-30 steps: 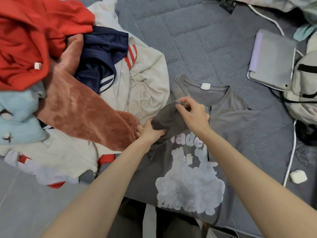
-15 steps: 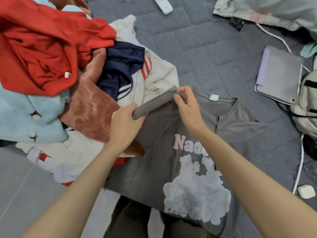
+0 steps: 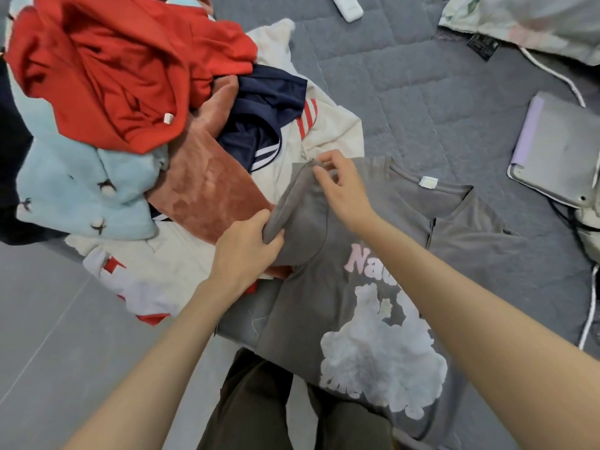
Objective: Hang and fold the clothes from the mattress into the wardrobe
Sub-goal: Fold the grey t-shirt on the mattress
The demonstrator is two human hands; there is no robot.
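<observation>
A grey T-shirt [image 3: 461,264] with a white cloud print and pink lettering lies front-up on the grey quilted mattress [image 3: 406,92]. Its left sleeve is spread out toward the clothes pile. My left hand [image 3: 246,251] grips the lower edge of that sleeve. My right hand [image 3: 341,186] pinches the sleeve's upper edge near the shoulder. A heap of clothes sits to the left: a red garment [image 3: 113,69], a light blue fleece [image 3: 84,190], a rust velvet piece [image 3: 207,193], a navy top [image 3: 263,112] and a cream sweatshirt [image 3: 328,134].
A closed laptop [image 3: 558,151] with a white cable lies at the right, beside a pale bag [image 3: 589,228]. A white remote [image 3: 347,6] and a floral pillow [image 3: 526,21] lie at the far side. Grey floor tiles [image 3: 48,319] show at the lower left.
Both hands drew the folded sleeve out to the left and opened it flat. The lettering it had covered now shows. My view shifted toward the pile.
</observation>
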